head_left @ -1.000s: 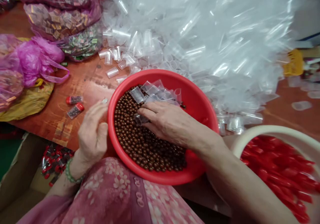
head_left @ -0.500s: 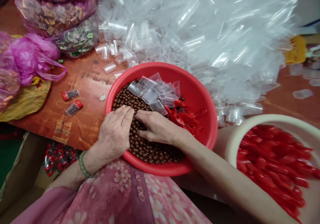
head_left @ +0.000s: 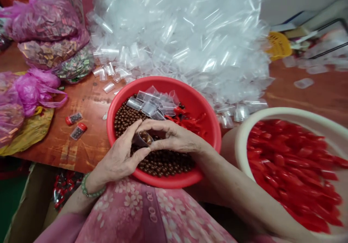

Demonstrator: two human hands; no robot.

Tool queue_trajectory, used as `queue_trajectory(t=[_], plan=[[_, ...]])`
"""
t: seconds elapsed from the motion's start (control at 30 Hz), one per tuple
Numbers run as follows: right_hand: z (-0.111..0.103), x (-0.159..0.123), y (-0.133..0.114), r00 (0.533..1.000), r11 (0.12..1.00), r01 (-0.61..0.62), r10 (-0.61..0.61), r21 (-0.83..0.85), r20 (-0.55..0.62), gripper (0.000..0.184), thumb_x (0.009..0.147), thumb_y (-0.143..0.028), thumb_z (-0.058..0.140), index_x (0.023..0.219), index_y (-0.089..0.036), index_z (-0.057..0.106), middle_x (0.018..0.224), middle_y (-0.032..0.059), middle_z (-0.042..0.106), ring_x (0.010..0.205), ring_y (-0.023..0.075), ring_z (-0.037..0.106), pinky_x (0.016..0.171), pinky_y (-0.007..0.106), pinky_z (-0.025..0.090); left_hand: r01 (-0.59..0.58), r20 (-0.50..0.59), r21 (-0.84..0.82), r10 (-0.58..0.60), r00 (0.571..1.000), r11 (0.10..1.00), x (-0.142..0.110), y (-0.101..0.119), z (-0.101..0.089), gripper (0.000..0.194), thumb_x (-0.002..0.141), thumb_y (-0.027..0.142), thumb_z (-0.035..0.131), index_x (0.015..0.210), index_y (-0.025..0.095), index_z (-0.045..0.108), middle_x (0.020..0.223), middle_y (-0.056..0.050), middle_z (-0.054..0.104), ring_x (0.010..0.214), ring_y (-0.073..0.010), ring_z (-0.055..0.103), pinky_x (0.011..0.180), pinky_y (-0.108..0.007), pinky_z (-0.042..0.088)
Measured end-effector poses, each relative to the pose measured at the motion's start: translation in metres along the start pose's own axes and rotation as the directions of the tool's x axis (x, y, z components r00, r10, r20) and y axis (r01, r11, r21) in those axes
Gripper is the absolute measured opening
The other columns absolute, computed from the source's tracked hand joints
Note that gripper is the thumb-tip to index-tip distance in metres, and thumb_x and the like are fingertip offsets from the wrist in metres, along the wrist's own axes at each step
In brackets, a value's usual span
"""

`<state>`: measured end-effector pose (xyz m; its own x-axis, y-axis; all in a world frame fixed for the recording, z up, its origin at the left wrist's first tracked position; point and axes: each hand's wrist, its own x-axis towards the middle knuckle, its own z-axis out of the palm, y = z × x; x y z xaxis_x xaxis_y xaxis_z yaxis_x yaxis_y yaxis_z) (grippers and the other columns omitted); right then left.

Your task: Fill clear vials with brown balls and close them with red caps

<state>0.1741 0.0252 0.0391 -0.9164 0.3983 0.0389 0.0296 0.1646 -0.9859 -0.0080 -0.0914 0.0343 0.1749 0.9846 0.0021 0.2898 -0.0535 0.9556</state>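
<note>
Between my two hands is a small clear plastic container (head_left: 145, 138) with brown balls showing at its mouth, held over the red basin (head_left: 214, 127). My left hand (head_left: 123, 154), a green bead bracelet at the wrist, curls round its left side. My right hand (head_left: 174, 136) closes on it from the other side, thumb and fingertips meeting those of the left. Fingers hide most of the container. Below them the basin holds a bed of brown balls (head_left: 163, 165). Several clear containers (head_left: 149, 105) lie on the balls, beside red plastic caps (head_left: 190, 125).
A large heap of clear containers (head_left: 174, 36) covers the back of the table. At right stands a cream tub (head_left: 241, 152) of red plastic pieces. Two filled containers (head_left: 78, 130) lie left of the basin, near pink bags (head_left: 38, 87). Below, a box (head_left: 27, 199) holds red-capped containers.
My hands have come up from among the balls, and a clear container with balls inside now shows between them. The view has shifted to the right.
</note>
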Motion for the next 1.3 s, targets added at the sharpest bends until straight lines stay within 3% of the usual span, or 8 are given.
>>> queue_trajectory(t=[0.17,0.3,0.4,0.53,0.67,0.87,1.1,1.3], plan=[[0.000,-0.006,-0.005,0.996,0.989,0.044,-0.054,-0.140,-0.074,0.027,0.091,-0.038,0.062,0.108,-0.019,0.072,0.097,0.0053,0.066,0.094,0.0149,0.060,0.090,0.034,0.049,0.060,0.003,-0.258,-0.061,0.998,0.964,0.012,-0.003,0.006,0.056,0.092,0.033,0.060,0.144,0.021,0.046,0.149,-0.010,0.050,0.136,-0.0233,0.050,0.115,-0.038,0.040],[0.005,-0.012,-0.012,0.975,0.992,0.027,-0.054,-0.126,-0.215,0.017,0.089,-0.030,0.066,0.100,-0.019,0.073,0.085,0.0027,0.068,0.076,0.0121,0.061,0.073,0.026,0.051,0.100,-0.050,-0.285,-0.120,0.992,0.953,0.015,0.004,0.003,0.040,0.089,0.032,0.063,0.126,0.019,0.062,0.121,-0.007,0.070,0.110,-0.0195,0.066,0.099,-0.032,0.051],[0.009,-0.017,-0.015,0.947,0.998,0.000,-0.022,-0.068,-0.322,0.015,0.083,-0.027,0.072,0.096,-0.018,0.071,0.081,0.0010,0.068,0.069,0.0109,0.060,0.065,0.024,0.050,0.093,-0.085,-0.271,-0.120,0.989,0.958,0.014,0.010,0.001,0.031,0.087,0.029,0.065,0.116,0.018,0.067,0.107,-0.005,0.074,0.097,-0.0171,0.068,0.090,-0.028,0.053],[0.013,-0.022,-0.014,0.928,1.000,0.003,-0.006,-0.009,-0.373,0.022,0.079,-0.031,0.076,0.094,-0.018,0.066,0.081,0.0007,0.065,0.066,0.0107,0.058,0.062,0.024,0.050,0.075,-0.053,-0.171,-0.085,0.995,0.982,0.013,0.012,-0.001,0.020,0.089,0.028,0.061,0.105,0.018,0.069,0.097,-0.003,0.073,0.088,-0.0151,0.067,0.083,-0.026,0.052],[0.014,-0.020,-0.014,0.926,0.990,0.053,-0.098,-0.133,-0.364,0.030,0.080,-0.033,0.075,0.105,-0.021,0.064,0.084,0.0003,0.062,0.069,0.0114,0.057,0.066,0.027,0.050,0.042,-0.005,-0.085,-0.043,0.999,0.995,0.017,0.010,-0.004,0.018,0.091,0.027,0.058,0.103,0.017,0.066,0.096,-0.004,0.071,0.087,-0.0155,0.065,0.082,-0.026,0.050],[0.010,-0.012,-0.019,0.937,0.946,0.114,-0.204,-0.303,-0.284,0.024,0.087,-0.034,0.068,0.107,-0.022,0.066,0.082,0.0006,0.060,0.074,0.0127,0.057,0.071,0.028,0.049,0.036,0.066,-0.078,-0.031,0.997,0.996,0.020,0.003,-0.003,0.020,0.093,0.029,0.054,0.104,0.016,0.065,0.091,-0.003,0.067,0.087,-0.0161,0.062,0.080,-0.026,0.048],[0.011,-0.009,-0.018,0.947,0.937,0.102,-0.194,-0.334,-0.256,0.021,0.090,-0.039,0.063,0.101,-0.022,0.068,0.087,0.0034,0.060,0.079,0.0145,0.057,0.072,0.029,0.050,0.030,0.083,-0.064,-0.025,0.996,0.997,0.020,-0.002,0.000,0.016,0.092,0.028,0.053,0.092,0.015,0.062,0.085,-0.003,0.064,0.080,-0.0153,0.060,0.074,-0.026,0.047],[0.010,-0.008,-0.018,0.966,0.923,0.083,-0.167,-0.376,-0.197,0.016,0.090,-0.032,0.065,0.082,-0.019,0.060,0.081,0.0013,0.055,0.075,0.0126,0.052,0.069,0.027,0.046,0.013,0.104,0.000,-0.013,0.995,1.000,0.022,0.000,-0.001,0.012,0.089,0.020,0.052,0.093,0.015,0.062,0.083,-0.001,0.063,0.075,-0.0129,0.056,0.070,-0.024,0.045]])
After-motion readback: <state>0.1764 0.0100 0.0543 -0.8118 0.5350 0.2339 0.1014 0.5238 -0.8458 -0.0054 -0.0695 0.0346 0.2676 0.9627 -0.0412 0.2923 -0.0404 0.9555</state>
